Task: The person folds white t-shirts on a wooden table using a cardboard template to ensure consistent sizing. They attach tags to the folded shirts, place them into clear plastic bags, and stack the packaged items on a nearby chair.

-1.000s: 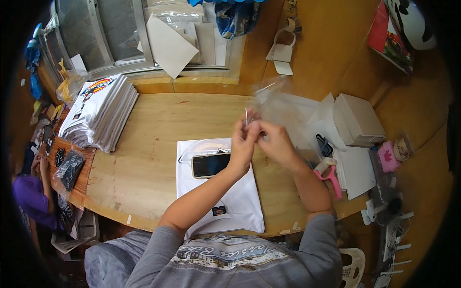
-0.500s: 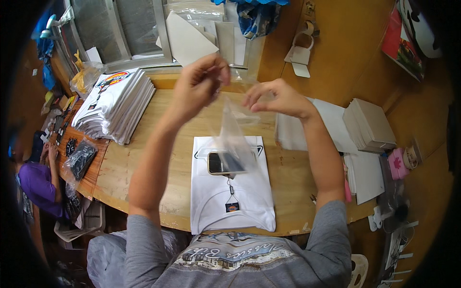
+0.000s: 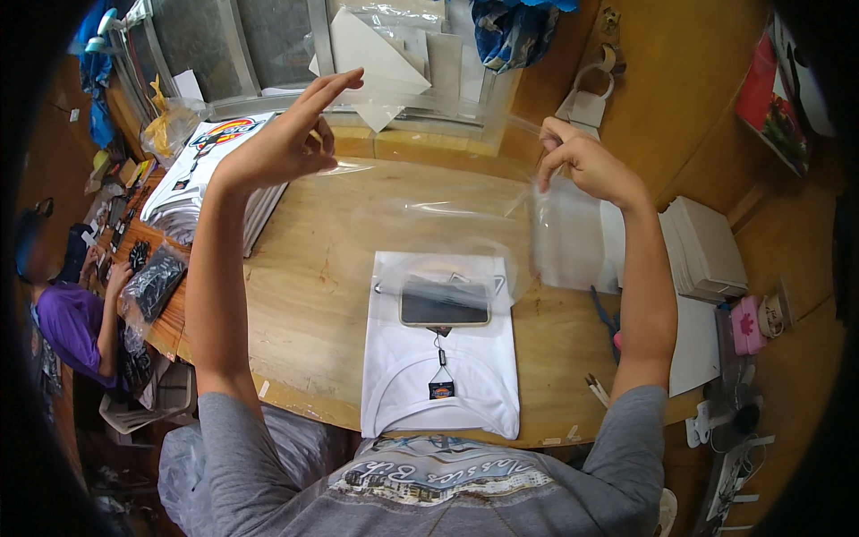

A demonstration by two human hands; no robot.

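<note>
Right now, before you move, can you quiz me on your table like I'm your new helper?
1. True or false: the flat phone with a dark screen lies on the single folded white T-shirt.
2. Where is the tall stack of folded white T-shirts on the brown wooden table?
a) at the person's left
b) at the person's right
c) right against the person's chest
3. What spans the gap between the left hand and the right hand?

Key: 1. True. 2. a. 3. Thin clear plastic.
</note>
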